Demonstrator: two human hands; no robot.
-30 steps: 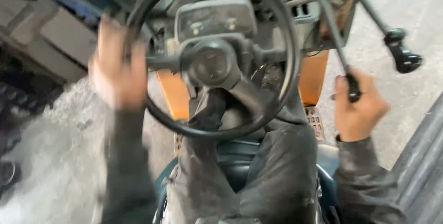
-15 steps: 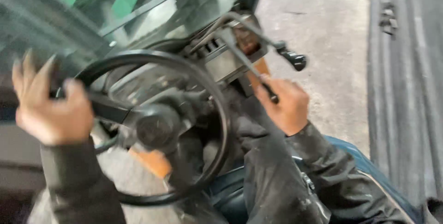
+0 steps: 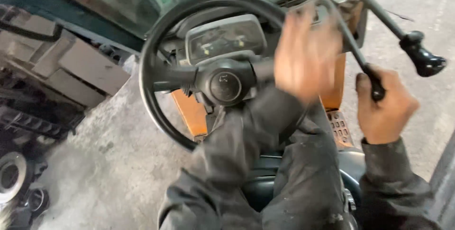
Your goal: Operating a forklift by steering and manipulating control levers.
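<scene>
I sit in a vehicle seat behind a black steering wheel (image 3: 148, 69) with a round hub. My left hand (image 3: 305, 52) is blurred and lies over the wheel's right rim, palm down, fingers stretched out. My right hand (image 3: 385, 109) is closed around the black grip of a thin grey control lever (image 3: 348, 40) to the right of the wheel. A second lever with a black knob (image 3: 423, 60) stands free just right of that hand. Both arms are in dark grey sleeves.
A small instrument panel (image 3: 222, 38) sits behind the wheel, with orange bodywork (image 3: 189, 111) below it. Grey concrete floor (image 3: 109, 140) lies left and right. Stacked grey blocks (image 3: 80, 66) and a tyre (image 3: 12, 178) are at the left.
My left hand has swept round the wheel from its left rim to its right rim. My right hand has stayed on the lever. The view has swung about.
</scene>
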